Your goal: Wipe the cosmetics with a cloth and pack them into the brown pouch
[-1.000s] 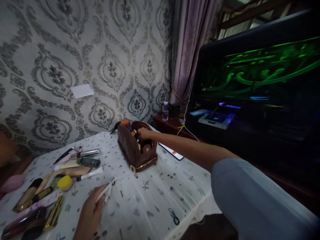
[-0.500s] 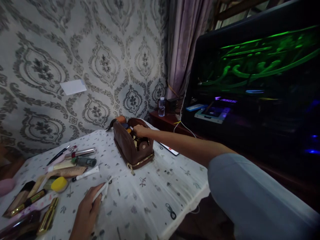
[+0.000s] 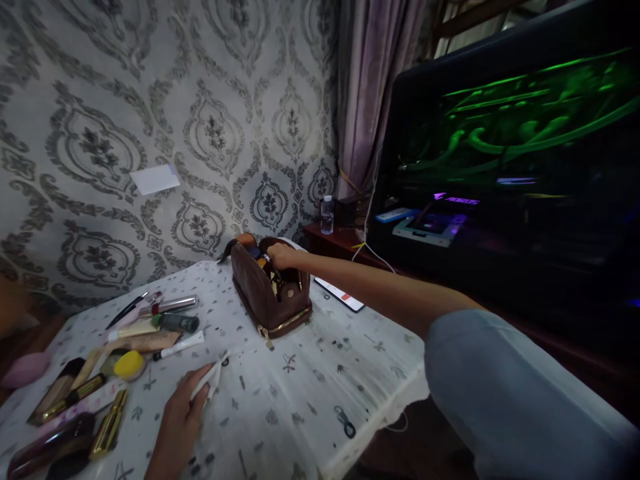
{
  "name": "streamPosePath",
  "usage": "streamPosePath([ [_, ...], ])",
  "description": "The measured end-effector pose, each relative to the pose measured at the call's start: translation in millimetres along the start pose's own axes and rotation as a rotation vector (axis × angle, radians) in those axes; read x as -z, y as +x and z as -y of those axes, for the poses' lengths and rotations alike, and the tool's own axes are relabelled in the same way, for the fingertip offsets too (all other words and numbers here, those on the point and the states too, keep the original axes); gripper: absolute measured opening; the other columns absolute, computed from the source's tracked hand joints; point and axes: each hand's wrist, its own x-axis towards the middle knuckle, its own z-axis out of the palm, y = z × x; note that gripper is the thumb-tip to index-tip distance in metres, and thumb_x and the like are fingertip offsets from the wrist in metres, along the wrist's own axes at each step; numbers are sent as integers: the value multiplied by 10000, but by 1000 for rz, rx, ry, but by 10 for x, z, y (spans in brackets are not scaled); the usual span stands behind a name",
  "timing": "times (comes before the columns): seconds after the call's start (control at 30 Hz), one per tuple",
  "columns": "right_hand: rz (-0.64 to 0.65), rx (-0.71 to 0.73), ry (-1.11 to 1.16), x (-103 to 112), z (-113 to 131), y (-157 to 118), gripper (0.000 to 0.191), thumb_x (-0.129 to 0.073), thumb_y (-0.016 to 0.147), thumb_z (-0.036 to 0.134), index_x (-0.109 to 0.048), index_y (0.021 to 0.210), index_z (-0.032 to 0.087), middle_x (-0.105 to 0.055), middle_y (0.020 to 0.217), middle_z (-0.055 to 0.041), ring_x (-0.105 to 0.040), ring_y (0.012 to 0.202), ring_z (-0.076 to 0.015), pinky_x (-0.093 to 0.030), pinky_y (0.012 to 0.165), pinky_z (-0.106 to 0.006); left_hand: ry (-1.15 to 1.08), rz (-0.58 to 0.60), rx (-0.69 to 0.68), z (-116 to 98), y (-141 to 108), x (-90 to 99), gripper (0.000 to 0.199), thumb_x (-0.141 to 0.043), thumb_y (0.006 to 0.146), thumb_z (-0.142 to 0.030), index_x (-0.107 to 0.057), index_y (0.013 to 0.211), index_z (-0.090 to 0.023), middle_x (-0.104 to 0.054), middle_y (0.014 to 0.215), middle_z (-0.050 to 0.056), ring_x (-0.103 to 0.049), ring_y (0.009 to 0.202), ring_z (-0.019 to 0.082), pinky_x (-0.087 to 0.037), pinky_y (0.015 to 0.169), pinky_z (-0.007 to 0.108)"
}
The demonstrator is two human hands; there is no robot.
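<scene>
I pinch a white tissue [image 3: 214,381] in my left hand [image 3: 181,417], many cosmetics [image 3: 176,323] out beyond and left of its fingers, while my right hand [image 3: 284,256] dips, grip unreadable, into the open brown cosmetic bag [image 3: 254,285], more items [image 3: 262,263] beside those fingertips.

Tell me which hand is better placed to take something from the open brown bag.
Right, I'd judge. The right hand is in the mouth of the brown bag, while the left hand is away from it, nearer the person, with a thin white piece between its fingers.
</scene>
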Motion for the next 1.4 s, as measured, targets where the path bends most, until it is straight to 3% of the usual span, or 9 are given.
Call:
streamPosePath([
  [0.17,-72,149,-25,2,5,-34,386,-667,816,170,-659,1199,128,-660,1247,-184,-639,1151,-285,-512,893,-288,-1,1,8,14,-9,-9,478,-473,861,-508,-718,1151,-218,-708,1226,83,-650,1152,290,-550,955,438],
  [0.3,-79,227,-21,-73,18,-16,343,-629,854,196,-649,1193,146,-665,1225,-157,-634,1137,-269,-506,890,-300,5,-15,9,61,-10,-27,484,-485,856,-514,-721,1156,-217,-697,1249,87,-632,1185,300,-524,998,459],
  [0.47,-99,171,-9,-198,44,26,283,-496,917,161,-658,1148,134,-667,1216,-162,-655,1098,-266,-518,857,-326,1,0,-16,111,11,0,450,-535,839,-505,-738,1125,-222,-717,1214,77,-652,1155,293,-536,988,432],
  [0.57,-118,124,-9,-214,71,21,283,-488,910,129,-661,1133,116,-659,1236,-179,-640,1135,-269,-505,899,-341,-2,35,-27,106,18,16,434,-561,838,-491,-732,1145,-235,-710,1234,63,-649,1163,284,-540,984,411],
  [0.8,-101,27,3,-173,147,20,272,-522,887,101,-698,1094,91,-703,1159,-197,-641,1149,-271,-472,956,-354,-33,-24,34,58,-10,-18,504,-515,837,-573,-742,1124,-226,-708,1236,76,-638,1174,304,-531,990,437],
  [1.07,-143,-79,28,-158,175,25,374,-647,872,287,-674,1166,57,-672,1222,-223,-602,1207,-318,-476,977,-370,-48,-39,66,61,-1,-46,540,-511,821,-617,-750,1100,-222,-714,1216,88,-643,1162,316,-529,990,456],
  [1.27,-161,-102,44,-165,194,4,412,-644,877,282,-639,1222,56,-649,1256,-231,-585,1229,-313,-467,1007,-368,-45,-50,51,76,3,-36,517,-523,821,-602,-751,1098,-230,-717,1213,79,-650,1151,308,-544,968,436],
  [1.4,-151,-92,54,-133,193,-43,390,-624,894,268,-634,1220,55,-651,1259,-218,-581,1236,-318,-468,1016,-373,-29,22,7,66,8,23,454,-564,835,-521,-736,1138,-229,-706,1241,71,-637,1178,296,-531,992,416],
])
